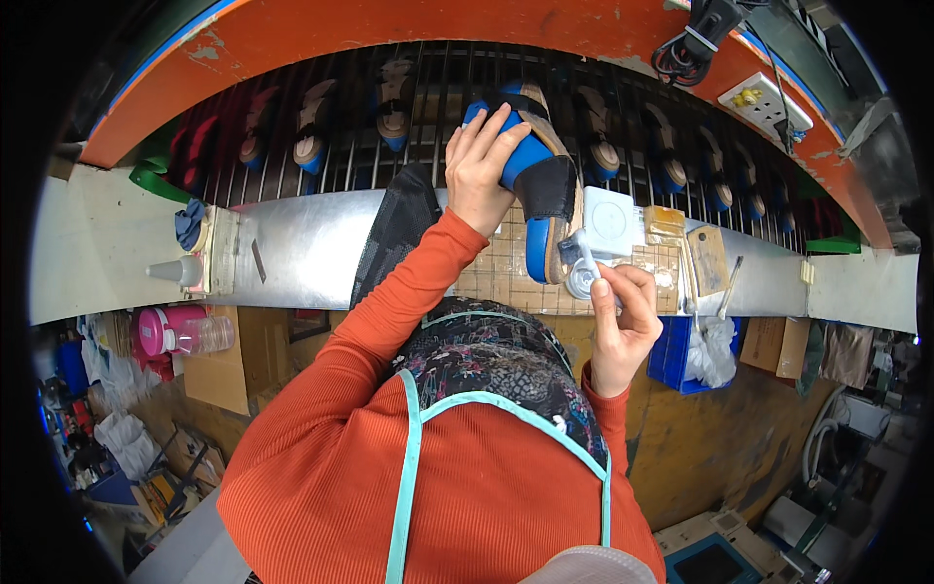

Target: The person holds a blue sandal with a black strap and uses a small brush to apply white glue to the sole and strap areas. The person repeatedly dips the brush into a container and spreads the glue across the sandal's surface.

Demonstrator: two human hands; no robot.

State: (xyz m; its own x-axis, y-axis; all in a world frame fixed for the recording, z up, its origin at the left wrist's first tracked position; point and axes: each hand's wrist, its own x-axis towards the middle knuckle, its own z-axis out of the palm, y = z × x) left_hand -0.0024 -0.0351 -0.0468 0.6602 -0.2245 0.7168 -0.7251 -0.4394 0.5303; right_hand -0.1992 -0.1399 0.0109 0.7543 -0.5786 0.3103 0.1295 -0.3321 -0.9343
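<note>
My left grip wraps blue-and-black shoe, held over surface; right grip pinches 1 pale slim tool near shoe's lower end. Shoe probably stiff, fairly light, smooth; best clasped around blue upper, clear of sole edge.

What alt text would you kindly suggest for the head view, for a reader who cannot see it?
A person's left hand holds a blue and black shoe above a workbench while the right hand pinches a pale tool near the shoe's lower end. More shoes sit on a metal rack beyond.
</note>
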